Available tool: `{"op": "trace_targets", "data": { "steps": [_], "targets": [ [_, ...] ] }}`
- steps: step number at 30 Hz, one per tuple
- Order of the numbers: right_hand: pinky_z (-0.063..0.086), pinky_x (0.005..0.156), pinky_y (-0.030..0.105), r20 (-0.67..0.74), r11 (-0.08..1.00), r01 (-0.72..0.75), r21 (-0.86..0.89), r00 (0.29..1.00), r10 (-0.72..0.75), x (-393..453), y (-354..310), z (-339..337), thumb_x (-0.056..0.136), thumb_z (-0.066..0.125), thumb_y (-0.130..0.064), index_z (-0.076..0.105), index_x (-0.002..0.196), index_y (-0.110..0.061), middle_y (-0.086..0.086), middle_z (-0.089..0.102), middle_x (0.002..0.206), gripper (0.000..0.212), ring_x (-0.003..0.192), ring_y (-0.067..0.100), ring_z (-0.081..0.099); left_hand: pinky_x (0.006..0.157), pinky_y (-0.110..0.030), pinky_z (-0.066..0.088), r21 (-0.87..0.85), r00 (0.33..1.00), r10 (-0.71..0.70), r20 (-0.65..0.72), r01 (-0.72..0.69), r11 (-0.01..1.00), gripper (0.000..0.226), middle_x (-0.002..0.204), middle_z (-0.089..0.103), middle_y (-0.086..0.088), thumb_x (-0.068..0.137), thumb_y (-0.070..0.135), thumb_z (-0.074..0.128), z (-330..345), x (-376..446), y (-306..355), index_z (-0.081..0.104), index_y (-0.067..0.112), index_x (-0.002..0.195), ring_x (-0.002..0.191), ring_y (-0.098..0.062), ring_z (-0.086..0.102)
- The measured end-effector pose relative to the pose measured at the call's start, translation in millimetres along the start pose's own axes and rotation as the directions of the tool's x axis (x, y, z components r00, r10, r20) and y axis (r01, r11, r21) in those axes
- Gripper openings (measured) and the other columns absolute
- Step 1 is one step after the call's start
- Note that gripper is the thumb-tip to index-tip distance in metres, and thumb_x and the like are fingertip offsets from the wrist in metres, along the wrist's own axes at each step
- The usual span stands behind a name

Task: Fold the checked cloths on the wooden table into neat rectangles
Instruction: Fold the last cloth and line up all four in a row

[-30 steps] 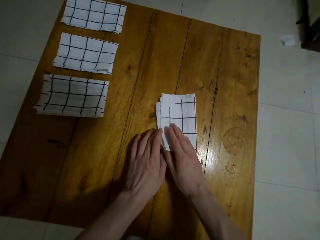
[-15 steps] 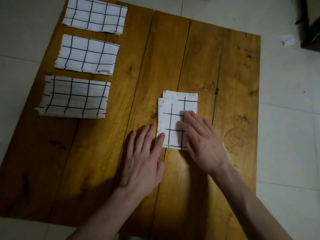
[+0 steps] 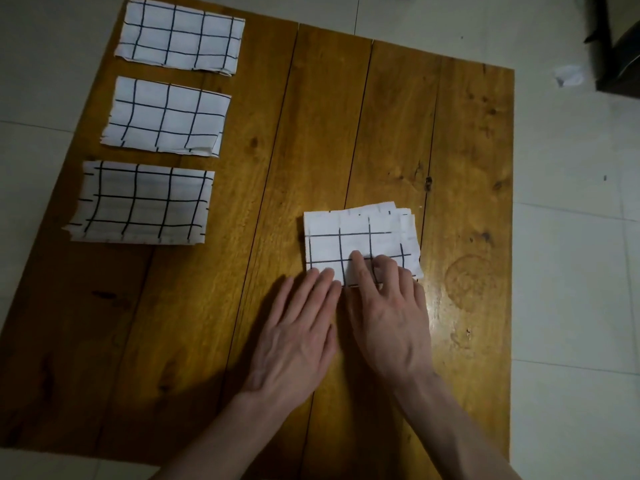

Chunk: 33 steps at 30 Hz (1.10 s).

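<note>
Folded cloth point(image 3: 360, 240), soft, light and slip-prone, is pressed flat at its near edge by left hand point(image 3: 294, 337) and right hand point(image 3: 391, 323), fingers straight; best held at the corners.

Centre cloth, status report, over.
Both hands flat: left hand at near edge, right hand pressing folded cloth. Three folded cloths left. Nothing obstructing.

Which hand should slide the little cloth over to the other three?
Probably the left hand. Its fingertips rest at the near left edge of the folded cloth, the side facing the row of three cloths. The right hand presses on the cloth's near right part.
</note>
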State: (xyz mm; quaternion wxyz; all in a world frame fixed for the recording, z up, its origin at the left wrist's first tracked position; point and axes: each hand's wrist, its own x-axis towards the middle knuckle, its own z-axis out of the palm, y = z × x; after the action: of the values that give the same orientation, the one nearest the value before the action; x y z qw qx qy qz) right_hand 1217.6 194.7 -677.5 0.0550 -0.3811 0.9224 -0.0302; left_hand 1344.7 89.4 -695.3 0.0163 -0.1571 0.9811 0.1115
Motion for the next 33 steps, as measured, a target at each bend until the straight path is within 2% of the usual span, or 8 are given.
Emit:
{"op": "trace_targets", "data": {
  "steps": [5,7,9,11,15,21,33],
  "targets": [
    [0.049,0.095,0.043,-0.006,1.0,-0.016,0.022,1.0,0.016,-4,-7,-1,0.108,0.048,-0.038,0.046,0.154,-0.017,0.006,0.055,0.131,0.05,0.115,0.025,0.054,0.126,-0.055,0.024,0.059,0.998,-0.031,0.046,0.028,0.998,0.061,0.172,0.018,-0.013,0.107,0.036,0.028,5,-1,-2,0.028,0.011,0.163,0.16,-0.027,0.015],
    [0.046,0.106,0.042,-0.012,0.997,0.048,0.052,0.999,-0.048,-8,-2,0,0.11,0.043,-0.038,0.043,0.156,-0.015,0.005,0.054,0.143,0.052,0.131,0.024,0.052,0.126,-0.055,0.023,0.058,0.998,-0.031,0.05,0.028,0.998,0.061,0.173,0.015,-0.015,0.107,0.037,0.026,5,-1,-3,0.027,0.012,0.163,0.16,-0.029,0.013],
    [0.035,0.121,0.041,0.004,0.985,0.144,0.097,0.989,-0.145,-15,3,2,0.112,0.037,-0.037,0.038,0.161,-0.015,0.005,0.044,0.162,0.054,0.153,0.021,0.036,0.126,-0.055,0.024,0.054,0.998,-0.027,0.052,0.024,0.998,0.061,0.173,0.014,-0.015,0.107,0.036,0.024,4,0,-4,0.027,0.013,0.163,0.16,-0.029,0.014],
    [0.024,0.128,0.042,0.011,0.968,0.229,0.107,0.973,-0.231,-24,7,4,0.114,0.032,-0.037,0.03,0.164,-0.015,0.003,0.028,0.171,0.055,0.16,0.017,0.019,0.127,-0.053,0.023,0.051,0.999,-0.03,0.045,0.028,0.998,0.062,0.174,0.011,-0.014,0.107,0.036,0.022,3,0,-4,0.024,0.011,0.164,0.161,-0.028,0.011],
    [0.024,0.129,0.045,0.032,0.95,0.294,0.102,0.954,-0.299,-33,11,10,0.115,0.028,-0.042,0.023,0.166,-0.013,0.003,0.016,0.175,0.059,0.162,0.017,0.013,0.127,-0.05,0.019,0.045,0.999,-0.025,0.025,0.024,0.999,0.064,0.174,0.009,-0.013,0.107,0.034,0.023,3,-2,3,0.018,0.007,0.165,0.161,-0.026,0.009],
    [0.026,0.128,0.047,0.091,0.957,0.272,0.098,0.955,-0.281,-35,13,21,0.114,0.024,-0.05,0.017,0.167,-0.013,0.002,0.011,0.176,0.065,0.162,0.016,0.009,0.126,-0.053,0.024,0.021,0.997,-0.04,0.067,0.039,0.999,0.068,0.174,0.008,-0.011,0.104,0.036,0.023,5,-1,8,0.017,0.007,0.165,0.161,-0.027,0.008],
    [0.026,0.127,0.05,0.098,0.954,0.288,0.083,0.95,-0.295,-32,25,23,0.112,0.029,-0.056,0.02,0.167,-0.018,-0.002,0.013,0.175,0.067,0.161,0.013,0.012,0.125,-0.051,0.029,-0.068,0.998,-0.027,0.063,0.031,0.997,0.06,0.175,0.012,-0.005,0.108,0.032,0.022,8,0,-1,0.02,0.013,0.165,0.161,-0.023,0.011]
  ]
}}
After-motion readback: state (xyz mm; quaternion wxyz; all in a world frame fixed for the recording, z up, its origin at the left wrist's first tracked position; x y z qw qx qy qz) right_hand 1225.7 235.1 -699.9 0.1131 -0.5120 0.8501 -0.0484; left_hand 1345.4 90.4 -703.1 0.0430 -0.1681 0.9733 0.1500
